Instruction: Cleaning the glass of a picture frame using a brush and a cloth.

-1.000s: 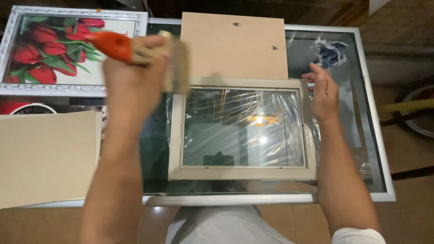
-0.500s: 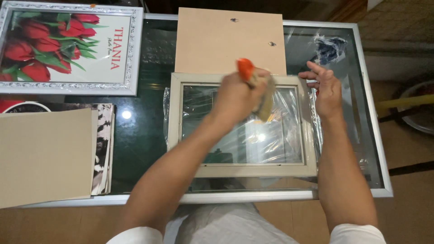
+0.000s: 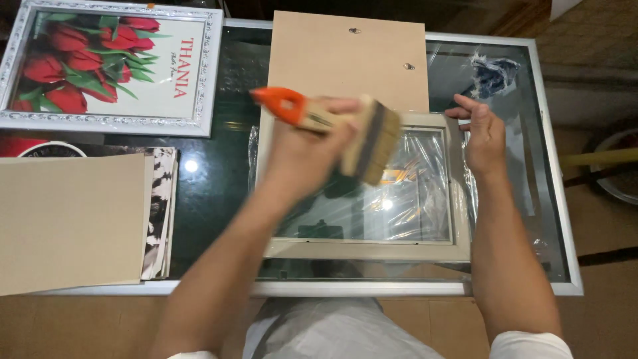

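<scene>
— Nearest first?
— Pale picture frame (image 3: 362, 249) flat on glass table (image 3: 212, 199), plastic film over its glass. Right hand (image 3: 484, 136) resting on far right corner, fingers loosely spread, gripping nothing.
— Left?
— Left hand (image 3: 302, 149) closed around paintbrush (image 3: 332, 123), orange handle, bristles above frame's glass. Contact: cannot tell.
— Beyond?
— Brown backing board (image 3: 349, 56); tulip picture (image 3: 109, 66) far left.

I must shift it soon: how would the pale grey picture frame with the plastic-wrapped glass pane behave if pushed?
The pale grey picture frame looks stiff. On the glass tabletop it would probably slide easily. Its pane seems fragile.
</scene>
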